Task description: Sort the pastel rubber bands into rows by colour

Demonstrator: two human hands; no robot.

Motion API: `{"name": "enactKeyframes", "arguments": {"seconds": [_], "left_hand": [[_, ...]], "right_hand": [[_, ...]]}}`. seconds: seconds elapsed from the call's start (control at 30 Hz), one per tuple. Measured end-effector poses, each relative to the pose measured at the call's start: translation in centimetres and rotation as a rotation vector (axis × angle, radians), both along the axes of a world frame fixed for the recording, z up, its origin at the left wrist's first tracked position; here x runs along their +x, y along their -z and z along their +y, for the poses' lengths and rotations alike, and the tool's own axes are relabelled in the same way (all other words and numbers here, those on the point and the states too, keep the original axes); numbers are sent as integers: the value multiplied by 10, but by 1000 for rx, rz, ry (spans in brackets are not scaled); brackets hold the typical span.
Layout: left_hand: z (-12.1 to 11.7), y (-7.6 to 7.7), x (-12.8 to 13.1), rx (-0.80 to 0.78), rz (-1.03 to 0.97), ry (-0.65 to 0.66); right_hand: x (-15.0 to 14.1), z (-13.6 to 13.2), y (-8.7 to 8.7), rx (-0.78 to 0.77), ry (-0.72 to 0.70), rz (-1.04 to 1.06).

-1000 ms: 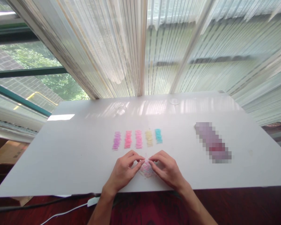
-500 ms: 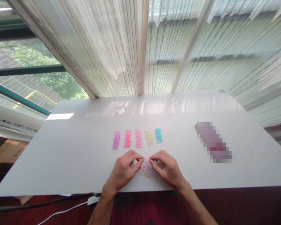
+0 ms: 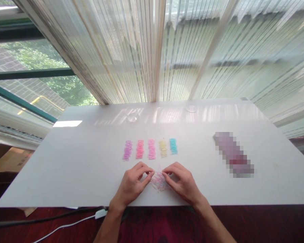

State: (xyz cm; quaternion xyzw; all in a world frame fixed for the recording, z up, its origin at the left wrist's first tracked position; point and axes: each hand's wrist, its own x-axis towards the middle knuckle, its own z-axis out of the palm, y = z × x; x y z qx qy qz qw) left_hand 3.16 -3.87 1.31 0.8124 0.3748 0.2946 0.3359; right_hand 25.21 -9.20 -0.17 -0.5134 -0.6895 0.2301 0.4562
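A loose pile of small mixed-colour pieces (image 3: pixel 158 181) lies on the white table (image 3: pixel 86 168) near its front edge. My left hand (image 3: pixel 133 184) and my right hand (image 3: pixel 180 181) rest on either side of it, fingertips pinched together at the pile's top. What each pinch holds is too small to name. Beyond the pile stands a row of sorted stacks: purple (image 3: pixel 127 150), pink (image 3: pixel 140 149), a second pink (image 3: pixel 151 149), yellow (image 3: pixel 163 148) and teal (image 3: pixel 173 146).
A blurred-out oblong object (image 3: pixel 233 154) lies on the table at the right. Two small clear dishes (image 3: pixel 132 118) (image 3: pixel 192 108) sit near the far edge, under vertical blinds (image 3: pixel 167 50). A white cable (image 3: pixel 73 222) runs below the table's front edge.
Both hands stay at the pile with only slight finger movement. The view has shifted a little.
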Motion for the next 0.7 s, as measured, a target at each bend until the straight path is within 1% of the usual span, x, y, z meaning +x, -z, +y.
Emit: {"name": "enactKeyframes", "arguments": {"seconds": [0.07,0.23,0.33,0.47,0.6,0.7], "left_hand": [[2,-1,-7,27,-6,-44],[14,-7,-29,121,14,-219],[18,-9,-39,137,35,-268],[22,-7,-52,163,70,-319],[27,-2,-74,218,138,-428],[30,0,-84,229,177,-447]], "right_hand": [[0,0,0,-5,4,3],[0,1,-1,4,14,8],[-1,2,-1,16,15,5],[-1,1,-2,14,17,-2],[-1,1,-3,3,20,-2],[0,1,-2,-4,16,-6]]}}
